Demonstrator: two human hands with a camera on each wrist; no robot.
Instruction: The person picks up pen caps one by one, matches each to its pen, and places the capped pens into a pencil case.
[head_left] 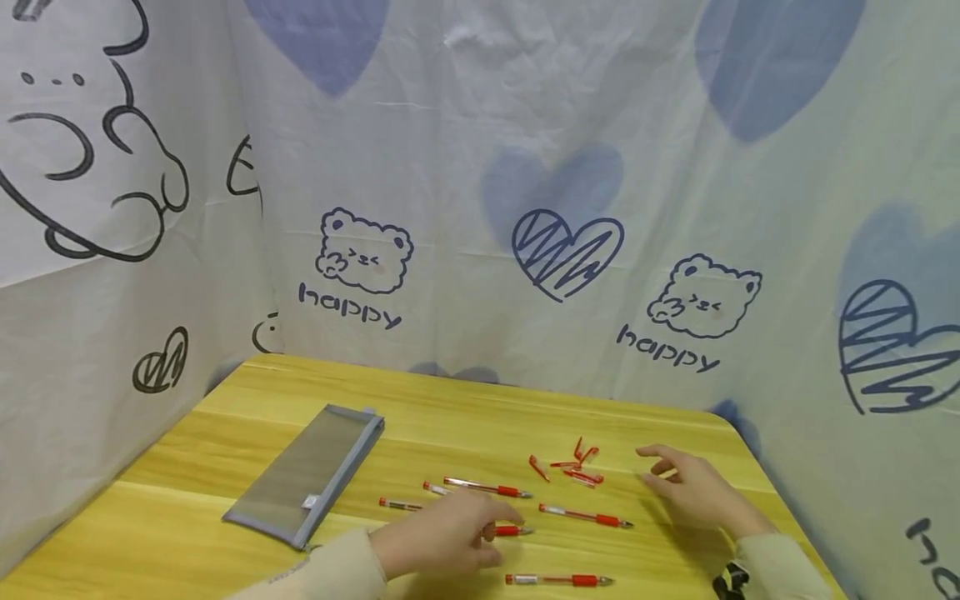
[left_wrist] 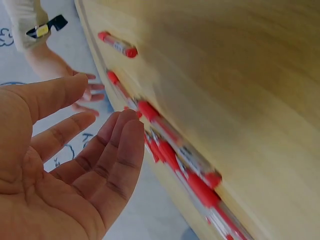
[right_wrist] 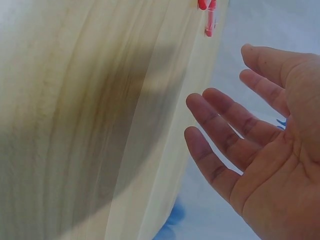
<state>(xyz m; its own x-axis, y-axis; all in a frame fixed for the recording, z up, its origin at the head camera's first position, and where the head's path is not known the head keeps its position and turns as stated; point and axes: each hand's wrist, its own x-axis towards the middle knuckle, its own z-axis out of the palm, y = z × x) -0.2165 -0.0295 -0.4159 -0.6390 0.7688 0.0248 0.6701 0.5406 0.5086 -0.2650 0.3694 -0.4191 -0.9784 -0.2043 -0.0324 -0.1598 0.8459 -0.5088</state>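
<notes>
Cream sleeves (head_left: pixel 780 567) end at two bare hands, and I see nothing held in either. The left hand (head_left: pixel 446 533) is the nearer to the grey mesh pouch (head_left: pixel 300 471), just right of its near end: palm down over some of the red pens (head_left: pixel 586 517), fingers loose and parted, thumb standing off. Whether a fingertip touches a pen I cannot tell. The right hand (head_left: pixel 697 492) hangs well to the right of the pouch, fingers slack and spread, pointing back its way.

Between the pouch and that right hand lie the pens, long axes running outward from the pouch and across its own slanting length, writing ends turned away from it. The left hand hides parts of them, so I can't count them surely. Farther right of the pouch, near the right fingers, red caps (head_left: pixel 583 477) lie in a loose heap. Under the pouch is a wood-grained table (head_left: pixel 442 421); behind it hangs printed cloth (head_left: pixel 450 325).
</notes>
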